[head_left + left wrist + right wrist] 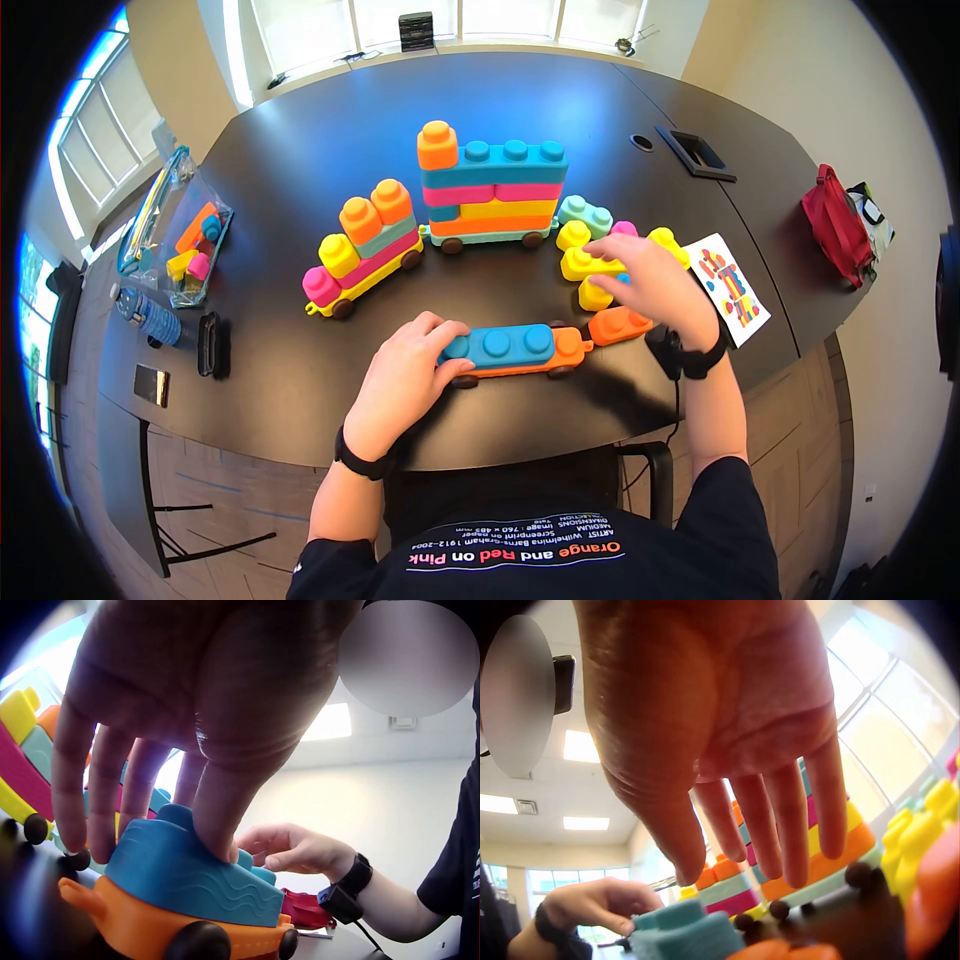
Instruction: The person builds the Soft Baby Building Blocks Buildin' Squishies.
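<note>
My left hand (400, 375) grips the left end of a long blue block (497, 345), thumb on the near side and fingers on the far side. That block lies on an orange wheeled base (520, 371); the left wrist view shows the thumb against the blue block (187, 866). My right hand (655, 285) hovers over or beside loose yellow blocks (590, 265), its fingers extended; in the right wrist view the hand (742, 735) has nothing between its fingers. An orange block (618, 325) lies right of the base, close to its hitch.
Behind stand a tall stacked wagon (495, 210) and a stepped one (365, 265). A picture sheet (728, 290) and red bag (835, 228) lie right. At left are a clear bag (170, 235), bottle (148, 317), black case (212, 345) and phone (151, 384).
</note>
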Available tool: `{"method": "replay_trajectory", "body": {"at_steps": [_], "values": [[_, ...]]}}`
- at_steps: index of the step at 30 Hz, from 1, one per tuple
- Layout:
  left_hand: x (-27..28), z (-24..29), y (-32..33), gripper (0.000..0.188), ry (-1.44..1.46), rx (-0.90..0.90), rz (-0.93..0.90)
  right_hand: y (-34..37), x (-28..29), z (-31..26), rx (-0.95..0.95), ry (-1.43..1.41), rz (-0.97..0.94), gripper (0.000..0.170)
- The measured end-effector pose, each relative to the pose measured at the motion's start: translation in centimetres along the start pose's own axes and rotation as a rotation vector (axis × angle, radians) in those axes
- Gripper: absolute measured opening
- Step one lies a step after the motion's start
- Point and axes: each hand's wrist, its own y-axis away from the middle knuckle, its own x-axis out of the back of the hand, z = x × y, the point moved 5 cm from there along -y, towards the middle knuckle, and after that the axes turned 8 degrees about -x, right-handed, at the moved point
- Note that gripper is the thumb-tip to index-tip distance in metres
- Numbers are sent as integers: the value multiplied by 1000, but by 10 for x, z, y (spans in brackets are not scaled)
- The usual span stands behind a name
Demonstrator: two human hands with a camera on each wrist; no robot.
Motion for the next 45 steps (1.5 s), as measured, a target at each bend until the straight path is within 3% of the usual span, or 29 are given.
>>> {"method": "replay_trajectory", "body": {"at_steps": [6,13,19,25,31,45], "values": [[-1,-1,2,33,14,3,21,-8,-11,31,-202,264,-228,27],[-1,-1,1,32,29,-5,18,-3,-21,32,-125,171,-201,30],[0,-2,2,32,29,1,25,6,8,-5,12,9,-67,31],[0,-1,3,32,18,-2,34,21,-13,-33,23,-211,-415,32],[1,-1,2,32,4,-18,38,25,-24,-31,94,-219,-320,34],[2,4,4,33,-60,6,37,26,-26,-29,38,-244,-357,29]]}}
